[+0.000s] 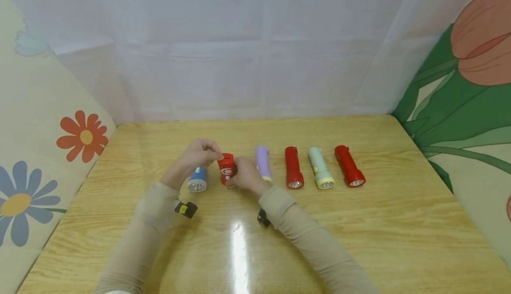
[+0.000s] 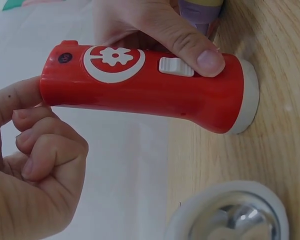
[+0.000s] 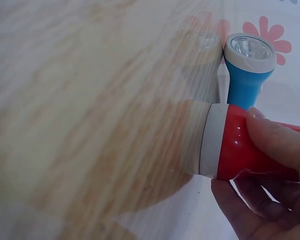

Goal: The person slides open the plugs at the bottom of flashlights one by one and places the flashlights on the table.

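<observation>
A red flashlight (image 1: 226,168) with a white rim and a white flower emblem stands upright, its lamp end down at the wooden table. My right hand (image 1: 248,175) grips it low on the body, thumb beside the white slide switch (image 2: 176,66) in the left wrist view. My left hand (image 1: 194,157) is at the top of the flashlight; one straight digit touches its tail end while the other fingers curl below, holding nothing. Partly hidden behind the left wrist lies a blue flashlight (image 3: 250,70) with a white rim.
To the right, lined up across the table (image 1: 383,236), lie a purple flashlight (image 1: 262,160), a red one (image 1: 293,167), a pale green one (image 1: 321,168) and another red one (image 1: 349,165). A white cloth (image 1: 255,63) hangs behind, with flower-patterned panels at both sides.
</observation>
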Available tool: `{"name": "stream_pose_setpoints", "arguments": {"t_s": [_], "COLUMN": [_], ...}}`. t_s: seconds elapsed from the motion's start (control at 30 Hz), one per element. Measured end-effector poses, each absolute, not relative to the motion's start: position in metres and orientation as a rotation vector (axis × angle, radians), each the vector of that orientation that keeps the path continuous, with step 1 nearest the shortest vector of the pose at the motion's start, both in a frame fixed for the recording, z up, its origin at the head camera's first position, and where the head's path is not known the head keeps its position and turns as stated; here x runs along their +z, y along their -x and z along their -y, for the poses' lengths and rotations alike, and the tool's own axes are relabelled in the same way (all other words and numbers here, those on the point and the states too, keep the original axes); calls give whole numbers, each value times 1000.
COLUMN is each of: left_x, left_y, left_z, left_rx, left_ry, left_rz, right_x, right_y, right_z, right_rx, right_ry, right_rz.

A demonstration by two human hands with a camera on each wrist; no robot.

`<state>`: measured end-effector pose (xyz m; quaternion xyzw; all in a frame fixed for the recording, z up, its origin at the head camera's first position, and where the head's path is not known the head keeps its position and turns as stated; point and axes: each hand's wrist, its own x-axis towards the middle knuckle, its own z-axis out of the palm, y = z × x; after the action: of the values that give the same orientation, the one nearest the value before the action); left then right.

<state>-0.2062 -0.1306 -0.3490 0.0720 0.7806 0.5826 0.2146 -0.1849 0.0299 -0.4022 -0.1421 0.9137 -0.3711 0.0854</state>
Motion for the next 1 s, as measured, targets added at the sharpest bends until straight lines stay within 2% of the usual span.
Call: {"name": "stream_pose_setpoints", "arguments": {"t_s": [1.0], "left_x": [-352], "left_y": [204], "left_z": [127], "left_rx": [1606], "left_ry": [-221], "left_rz": [-2257], "right_x": [-400], "right_y": [184], "right_z": [-30], "right_rx": [-1022], "right_ry": [426], "right_rz": [-2778]}}
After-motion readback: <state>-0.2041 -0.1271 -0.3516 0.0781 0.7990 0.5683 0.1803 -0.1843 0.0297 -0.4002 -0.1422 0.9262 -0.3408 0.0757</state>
